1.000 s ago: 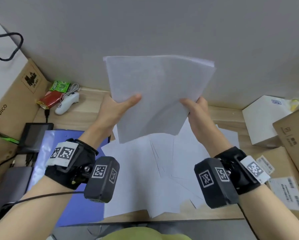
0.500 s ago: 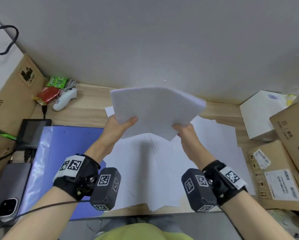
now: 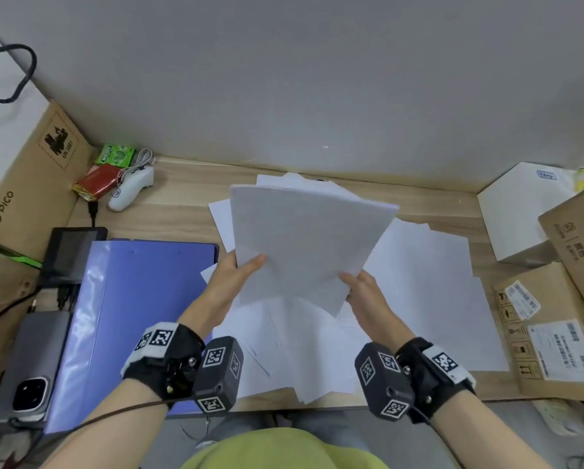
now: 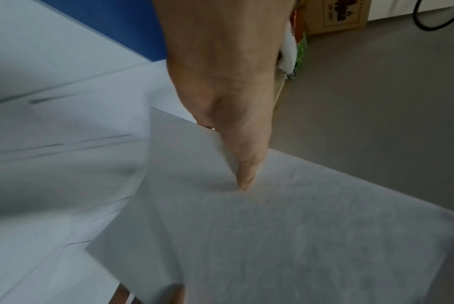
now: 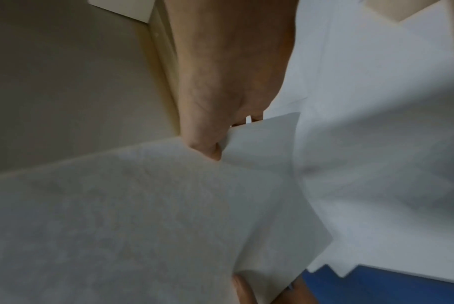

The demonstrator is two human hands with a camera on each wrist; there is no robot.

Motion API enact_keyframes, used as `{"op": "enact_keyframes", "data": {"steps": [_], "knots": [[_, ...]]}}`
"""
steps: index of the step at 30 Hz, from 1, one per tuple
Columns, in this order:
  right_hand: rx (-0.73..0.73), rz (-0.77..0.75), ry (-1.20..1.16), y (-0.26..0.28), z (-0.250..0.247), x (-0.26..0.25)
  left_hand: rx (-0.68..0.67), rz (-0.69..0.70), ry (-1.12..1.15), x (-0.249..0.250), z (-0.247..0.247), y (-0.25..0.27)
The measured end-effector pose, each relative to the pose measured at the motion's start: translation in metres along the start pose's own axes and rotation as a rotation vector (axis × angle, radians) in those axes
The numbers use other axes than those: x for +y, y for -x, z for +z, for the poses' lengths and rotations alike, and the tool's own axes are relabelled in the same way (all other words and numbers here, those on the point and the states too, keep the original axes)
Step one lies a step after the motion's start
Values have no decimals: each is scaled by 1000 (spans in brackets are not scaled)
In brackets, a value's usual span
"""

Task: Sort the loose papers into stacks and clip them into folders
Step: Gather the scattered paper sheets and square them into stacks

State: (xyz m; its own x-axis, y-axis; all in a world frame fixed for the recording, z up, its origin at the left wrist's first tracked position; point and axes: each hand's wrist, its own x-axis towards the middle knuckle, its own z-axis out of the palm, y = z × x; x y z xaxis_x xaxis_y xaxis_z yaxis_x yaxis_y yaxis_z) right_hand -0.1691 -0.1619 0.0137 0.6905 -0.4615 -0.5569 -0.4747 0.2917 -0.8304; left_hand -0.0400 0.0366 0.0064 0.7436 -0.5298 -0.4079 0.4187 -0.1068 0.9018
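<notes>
I hold a stack of white papers point(image 3: 304, 245) tilted above the desk. My left hand point(image 3: 240, 269) pinches its near left edge, thumb on top, as the left wrist view shows with the thumb point(image 4: 244, 164) pressing the stack of papers point(image 4: 285, 236). My right hand point(image 3: 358, 286) pinches the near right corner, its thumb point(image 5: 208, 148) on the stack of papers point(image 5: 117, 216). More loose sheets point(image 3: 426, 299) lie spread on the desk beneath. A blue folder point(image 3: 131, 316) lies shut to the left.
A phone point(image 3: 27, 367) and a dark device point(image 3: 70, 255) sit left of the folder. A white controller point(image 3: 131, 191), red and green packets and a PICO box point(image 3: 23, 177) are at the back left. Cardboard boxes point(image 3: 547, 333) and a white box point(image 3: 517, 214) crowd the right.
Both hands have lowered the stack from upright in front of the wall down towards the desk, tilting it flatter over the loose sheets.
</notes>
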Motion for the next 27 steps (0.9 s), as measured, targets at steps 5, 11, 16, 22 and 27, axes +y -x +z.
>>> {"op": "enact_keyframes", "data": {"steps": [5, 11, 16, 22, 27], "knots": [[128, -34, 33, -10, -29, -11, 94, 26, -11, 11, -24, -23], [237, 217, 107, -4, -64, 47, 242, -275, -142, -30, -54, -49], [225, 433, 178, 4, -80, 82, 253, -350, -272, -56, -50, -56], [191, 444, 93, -5, -87, 84, 241, -393, -158, -64, -39, -68], [154, 440, 43, -23, -89, 77, 302, -436, 4, -62, -29, -83]]}}
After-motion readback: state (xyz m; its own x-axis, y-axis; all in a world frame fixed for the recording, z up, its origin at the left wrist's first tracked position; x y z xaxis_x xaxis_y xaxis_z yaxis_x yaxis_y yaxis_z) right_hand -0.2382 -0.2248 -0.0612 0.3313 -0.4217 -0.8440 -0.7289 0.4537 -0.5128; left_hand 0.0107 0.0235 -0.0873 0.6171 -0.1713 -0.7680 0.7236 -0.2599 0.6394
